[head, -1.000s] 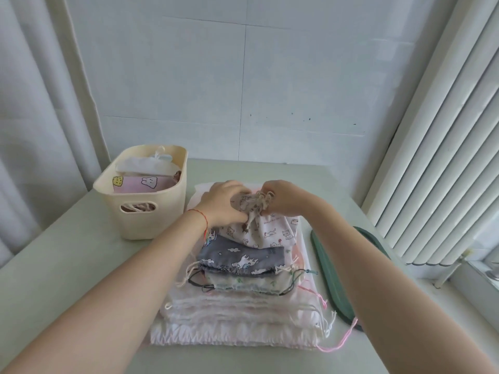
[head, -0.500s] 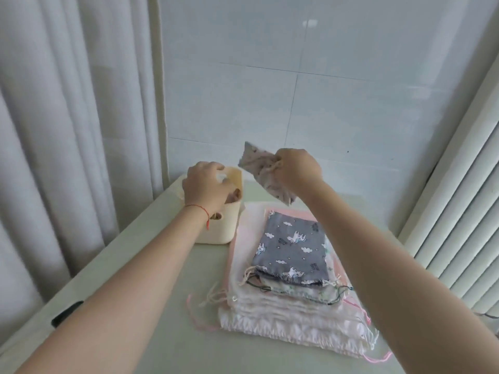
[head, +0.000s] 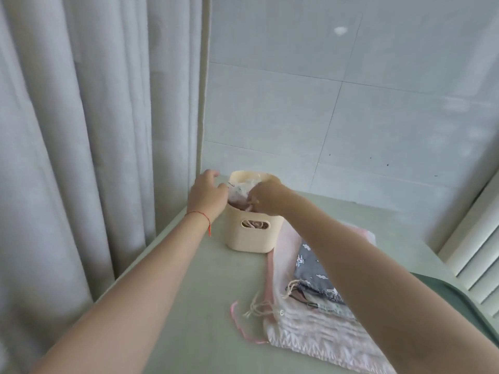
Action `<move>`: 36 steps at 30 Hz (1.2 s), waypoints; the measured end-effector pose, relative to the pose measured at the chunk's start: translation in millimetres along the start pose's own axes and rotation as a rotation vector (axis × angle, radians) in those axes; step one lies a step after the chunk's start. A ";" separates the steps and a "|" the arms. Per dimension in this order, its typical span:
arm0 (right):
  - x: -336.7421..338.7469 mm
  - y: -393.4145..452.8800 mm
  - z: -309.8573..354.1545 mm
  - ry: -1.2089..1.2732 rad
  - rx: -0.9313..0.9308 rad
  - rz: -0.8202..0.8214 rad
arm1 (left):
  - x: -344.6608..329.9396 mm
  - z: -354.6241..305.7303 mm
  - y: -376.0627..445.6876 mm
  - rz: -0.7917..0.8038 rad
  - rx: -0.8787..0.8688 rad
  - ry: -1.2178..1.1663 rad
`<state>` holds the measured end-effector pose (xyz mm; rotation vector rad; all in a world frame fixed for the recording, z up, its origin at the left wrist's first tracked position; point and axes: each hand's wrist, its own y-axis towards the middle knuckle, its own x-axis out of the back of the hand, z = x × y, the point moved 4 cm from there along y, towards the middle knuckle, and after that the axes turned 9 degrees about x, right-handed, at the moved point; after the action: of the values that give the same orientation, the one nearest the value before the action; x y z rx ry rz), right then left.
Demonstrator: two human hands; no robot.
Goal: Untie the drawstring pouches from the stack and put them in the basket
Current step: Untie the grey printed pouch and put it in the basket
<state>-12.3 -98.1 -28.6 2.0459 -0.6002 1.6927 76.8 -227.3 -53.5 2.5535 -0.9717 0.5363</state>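
Pouch (head: pixel 241 190) now down in basket (head: pixel 252 237)

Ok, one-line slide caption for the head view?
Both hands tuck a pouch into the cream basket beside the remaining stack.

A cream basket (head: pixel 252 233) with a handle slot stands upright on the desk, pale pouches (head: pixel 241 188) bunched inside it. Just beside it lies the stack (head: pixel 310 322) of flat drawstring pouches, a grey unicorn-print pouch (head: pixel 310 268) on top, cords trailing off its near-left corner.
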 end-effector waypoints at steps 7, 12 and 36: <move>3.7 -10.6 -22.0 0.492 -0.159 0.085 | -34.1 -29.3 6.7 0.264 -0.331 0.732; -10.9 -16.3 -17.0 0.055 -0.087 0.193 | -62.9 -28.5 8.8 0.479 -0.239 0.954; -79.5 -199.7 -76.7 0.380 -0.143 0.326 | -146.0 -43.0 -141.0 0.725 -0.262 0.514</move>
<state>26.6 114.4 -102.2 1.5317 -0.9263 2.0848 63.1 -28.5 -110.9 1.6471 -1.6065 1.0980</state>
